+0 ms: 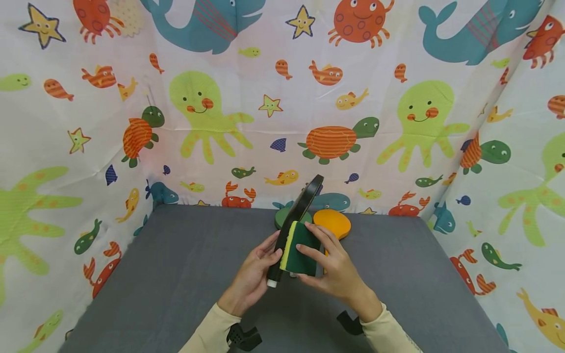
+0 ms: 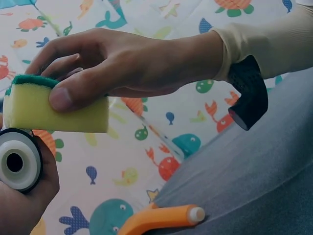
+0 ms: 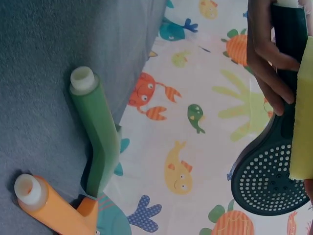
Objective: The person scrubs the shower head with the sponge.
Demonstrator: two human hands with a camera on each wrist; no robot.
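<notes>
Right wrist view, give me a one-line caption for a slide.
Left hand grips a dark green perforated skimmer beside a yellow sponge; green and orange utensils lie on grey cloth.

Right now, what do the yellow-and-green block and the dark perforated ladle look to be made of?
Yellow-and-green block: soft foam sponge with a coarse green scouring layer; the right hand dents it. Dark perforated ladle: smooth, slightly glossy moulded plastic, probably; the left hand grips its handle.

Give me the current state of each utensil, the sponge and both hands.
Dark green skimmer: lifted, tilted, handle gripped by left hand.
Sponge: pressed against the skimmer, pinched by right hand.
Orange skimmer: lying on the grey table, untouched.
Light green skimmer: lying beside the orange one, untouched.
</notes>
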